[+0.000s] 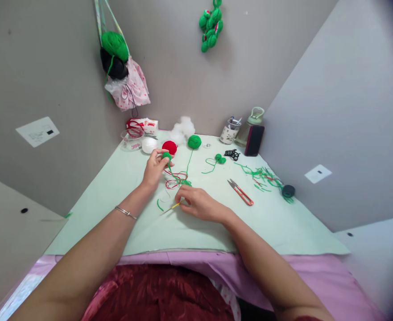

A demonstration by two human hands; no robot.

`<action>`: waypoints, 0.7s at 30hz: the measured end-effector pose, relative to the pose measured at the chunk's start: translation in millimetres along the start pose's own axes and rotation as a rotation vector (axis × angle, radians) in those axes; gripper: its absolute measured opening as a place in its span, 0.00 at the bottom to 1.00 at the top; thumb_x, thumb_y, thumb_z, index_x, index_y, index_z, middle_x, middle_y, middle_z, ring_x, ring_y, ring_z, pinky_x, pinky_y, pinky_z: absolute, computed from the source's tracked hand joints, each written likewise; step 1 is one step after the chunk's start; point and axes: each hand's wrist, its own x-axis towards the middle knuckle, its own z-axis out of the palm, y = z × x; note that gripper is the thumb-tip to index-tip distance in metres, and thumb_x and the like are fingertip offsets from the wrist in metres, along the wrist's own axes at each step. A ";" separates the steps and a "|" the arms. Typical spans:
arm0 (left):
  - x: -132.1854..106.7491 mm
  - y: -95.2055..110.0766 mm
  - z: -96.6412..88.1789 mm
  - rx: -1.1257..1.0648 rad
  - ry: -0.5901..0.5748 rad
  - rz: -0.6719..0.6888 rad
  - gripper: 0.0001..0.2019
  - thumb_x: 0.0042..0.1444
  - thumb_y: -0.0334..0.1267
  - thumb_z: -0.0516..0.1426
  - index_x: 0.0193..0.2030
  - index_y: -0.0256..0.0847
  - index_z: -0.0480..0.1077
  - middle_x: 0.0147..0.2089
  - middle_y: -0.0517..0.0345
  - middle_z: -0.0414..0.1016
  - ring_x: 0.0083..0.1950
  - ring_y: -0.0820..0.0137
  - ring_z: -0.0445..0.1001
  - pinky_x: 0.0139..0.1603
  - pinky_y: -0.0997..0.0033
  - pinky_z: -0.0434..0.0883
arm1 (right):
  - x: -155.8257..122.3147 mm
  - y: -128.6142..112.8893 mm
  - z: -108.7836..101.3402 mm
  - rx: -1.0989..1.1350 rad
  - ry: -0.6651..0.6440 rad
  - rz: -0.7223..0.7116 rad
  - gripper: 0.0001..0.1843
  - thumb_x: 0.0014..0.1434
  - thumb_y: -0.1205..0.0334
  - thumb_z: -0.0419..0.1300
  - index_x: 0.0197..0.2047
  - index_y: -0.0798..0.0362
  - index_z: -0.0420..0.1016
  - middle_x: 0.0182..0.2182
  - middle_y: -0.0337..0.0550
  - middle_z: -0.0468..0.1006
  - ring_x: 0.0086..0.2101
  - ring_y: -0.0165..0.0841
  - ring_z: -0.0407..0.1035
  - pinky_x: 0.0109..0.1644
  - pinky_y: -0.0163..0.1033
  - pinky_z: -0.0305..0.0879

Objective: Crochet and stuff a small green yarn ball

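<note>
My left hand (155,168) is raised above the table and closed around a small green crocheted piece (167,155), from which green yarn hangs. Near the table surface, my right hand (198,203) pinches a crochet hook (175,206) with a yellow grip, its metal tip pointing left. Between the hands lies a loose tangle of green and red yarn (179,179). One green strand runs back from there to a green yarn ball (194,142). A red yarn ball (169,147) sits just behind my left hand, beside a white yarn ball (149,145). A short green yarn scrap (160,205) lies left of the hook.
Orange-handled thread snips (240,192) lie to the right. Beyond them are yarn clippings (261,176), a black roll (288,191), a black hair claw (232,154) and a leaning phone (254,140). White stuffing (183,129) and a clear bowl (132,140) stand at the back.
</note>
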 end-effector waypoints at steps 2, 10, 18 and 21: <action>-0.6 0.2 -0.1 -0.001 -0.018 -0.004 0.16 0.53 0.40 0.65 0.46 0.42 0.68 0.38 0.59 0.79 0.34 0.73 0.79 0.45 0.66 0.77 | -2.3 -1.3 -10.2 0.099 0.057 0.020 0.07 0.61 0.69 0.56 0.41 0.51 0.72 0.35 0.39 0.75 0.31 0.29 0.64 0.38 0.36 0.62; -10.9 -6.6 11.6 0.019 -0.136 -0.027 0.18 0.53 0.41 0.66 0.48 0.39 0.72 0.47 0.49 0.83 0.34 0.70 0.80 0.40 0.66 0.78 | 2.0 6.0 -18.9 0.801 0.318 0.244 0.19 0.62 0.46 0.64 0.45 0.53 0.78 0.19 0.31 0.70 0.20 0.25 0.51 0.26 0.35 0.46; -15.9 -10.0 17.2 0.037 -0.193 -0.017 0.17 0.55 0.41 0.65 0.49 0.38 0.71 0.50 0.48 0.82 0.35 0.71 0.81 0.41 0.68 0.77 | 7.4 8.8 -16.7 0.916 0.348 0.360 0.21 0.54 0.49 0.69 0.45 0.55 0.79 0.14 0.28 0.67 0.19 0.25 0.51 0.24 0.34 0.41; -17.5 -9.5 17.8 0.050 -0.202 -0.008 0.17 0.56 0.40 0.64 0.50 0.38 0.70 0.52 0.47 0.81 0.36 0.71 0.81 0.42 0.68 0.77 | 8.5 8.6 -17.4 0.943 0.351 0.376 0.20 0.53 0.50 0.69 0.43 0.56 0.78 0.13 0.28 0.66 0.18 0.24 0.50 0.24 0.34 0.39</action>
